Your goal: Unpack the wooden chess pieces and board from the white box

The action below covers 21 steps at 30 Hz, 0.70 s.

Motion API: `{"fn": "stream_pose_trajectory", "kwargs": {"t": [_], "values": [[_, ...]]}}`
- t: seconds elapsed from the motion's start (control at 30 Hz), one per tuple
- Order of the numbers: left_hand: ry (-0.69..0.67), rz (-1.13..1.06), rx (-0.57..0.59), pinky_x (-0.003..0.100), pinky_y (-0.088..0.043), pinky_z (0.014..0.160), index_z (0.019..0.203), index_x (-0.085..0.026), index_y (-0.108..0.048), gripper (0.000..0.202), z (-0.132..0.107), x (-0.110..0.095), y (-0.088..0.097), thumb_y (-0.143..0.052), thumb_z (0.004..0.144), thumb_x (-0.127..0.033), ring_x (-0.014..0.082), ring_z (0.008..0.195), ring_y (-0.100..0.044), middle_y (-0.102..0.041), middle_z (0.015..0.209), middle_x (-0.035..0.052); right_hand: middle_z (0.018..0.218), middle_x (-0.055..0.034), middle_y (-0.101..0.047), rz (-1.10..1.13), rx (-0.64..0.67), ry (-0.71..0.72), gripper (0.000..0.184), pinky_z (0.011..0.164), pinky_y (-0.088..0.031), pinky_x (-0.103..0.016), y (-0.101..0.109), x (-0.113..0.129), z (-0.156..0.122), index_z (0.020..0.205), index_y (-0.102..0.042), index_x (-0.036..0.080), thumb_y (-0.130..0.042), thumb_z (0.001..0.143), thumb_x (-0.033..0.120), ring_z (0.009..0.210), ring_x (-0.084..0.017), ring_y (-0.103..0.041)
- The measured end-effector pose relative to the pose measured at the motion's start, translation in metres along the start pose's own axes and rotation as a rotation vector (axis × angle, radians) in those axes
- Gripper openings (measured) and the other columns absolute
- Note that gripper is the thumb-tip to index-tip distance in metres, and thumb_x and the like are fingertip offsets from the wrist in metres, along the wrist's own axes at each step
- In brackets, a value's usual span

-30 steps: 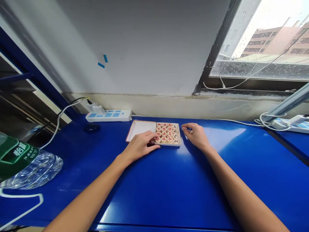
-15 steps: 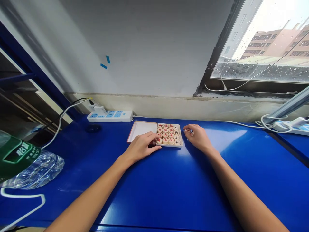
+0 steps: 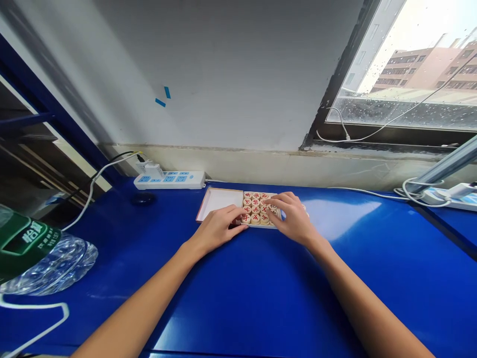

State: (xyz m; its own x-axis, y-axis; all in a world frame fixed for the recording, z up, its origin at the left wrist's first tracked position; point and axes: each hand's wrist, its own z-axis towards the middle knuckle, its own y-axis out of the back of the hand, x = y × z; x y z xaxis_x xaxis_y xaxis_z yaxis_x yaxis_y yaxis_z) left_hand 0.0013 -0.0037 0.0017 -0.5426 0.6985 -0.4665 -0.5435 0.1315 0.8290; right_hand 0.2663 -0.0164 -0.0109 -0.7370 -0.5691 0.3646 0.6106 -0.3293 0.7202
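An open box (image 3: 254, 226) of round Chinese chess pieces sits on the blue table, its hinged lid (image 3: 221, 203) lying back to the left. Rows of pieces with red characters (image 3: 255, 209) fill most of it. My left hand (image 3: 218, 224) grips the box's left front corner, thumb along the front wall and fingers curled over the edge. At the right column, my right hand (image 3: 292, 216) has its thumb and fingers around a Chinese chess piece with a black character (image 3: 274, 211). That hand hides much of this column. Pale pieces (image 3: 306, 211) peek out behind it, mostly hidden.
A white power strip (image 3: 171, 180) with plugs and a black mouse (image 3: 143, 199) lie toward the back left. A large water bottle (image 3: 48, 253) stands at the left. Another power strip (image 3: 456, 196) and a cable lie at the right, below the window.
My right hand has moved left, from the loose pieces beside the box to the right column inside it. My left hand has stayed at the box's corner.
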Motion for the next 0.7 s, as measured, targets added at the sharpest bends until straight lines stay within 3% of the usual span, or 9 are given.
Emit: {"fn": "stream_pose_trajectory", "kwargs": {"t": [0.2,0.47,0.7], "values": [[0.009,0.015,0.005,0.029,-0.051,0.073,0.113,-0.021,-0.065,0.02,0.001,-0.001,0.001,-0.068,0.095,-0.029,0.0157,0.082,-0.067,-0.069,0.1,0.0029,0.108,-0.009,-0.072,0.015,0.023,-0.017,0.019,0.091,-0.051,-0.047,-0.006,0.005,-0.003,0.108,-0.076,0.024,-0.063,0.095,0.024,0.102,-0.027,-0.06],[0.007,0.003,0.015,0.029,-0.052,0.074,0.115,-0.021,-0.065,0.022,0.0,-0.001,0.001,-0.068,0.095,-0.029,0.0149,0.082,-0.067,-0.069,0.101,0.0025,0.104,-0.0066,-0.074,0.027,0.136,-0.019,0.018,0.09,-0.052,-0.045,0.016,-0.008,-0.001,0.101,-0.076,0.025,-0.058,0.097,0.024,0.098,-0.025,-0.062],[0.002,-0.009,0.01,0.029,-0.053,0.075,0.119,-0.022,-0.065,0.024,0.0,0.001,0.0,-0.067,0.096,-0.03,0.0151,0.082,-0.067,-0.068,0.1,0.0027,0.102,-0.003,-0.076,0.067,0.173,-0.007,0.02,0.094,-0.051,-0.044,0.029,-0.015,-0.003,0.105,-0.074,0.028,-0.067,0.088,0.02,0.108,-0.026,-0.061]]}}
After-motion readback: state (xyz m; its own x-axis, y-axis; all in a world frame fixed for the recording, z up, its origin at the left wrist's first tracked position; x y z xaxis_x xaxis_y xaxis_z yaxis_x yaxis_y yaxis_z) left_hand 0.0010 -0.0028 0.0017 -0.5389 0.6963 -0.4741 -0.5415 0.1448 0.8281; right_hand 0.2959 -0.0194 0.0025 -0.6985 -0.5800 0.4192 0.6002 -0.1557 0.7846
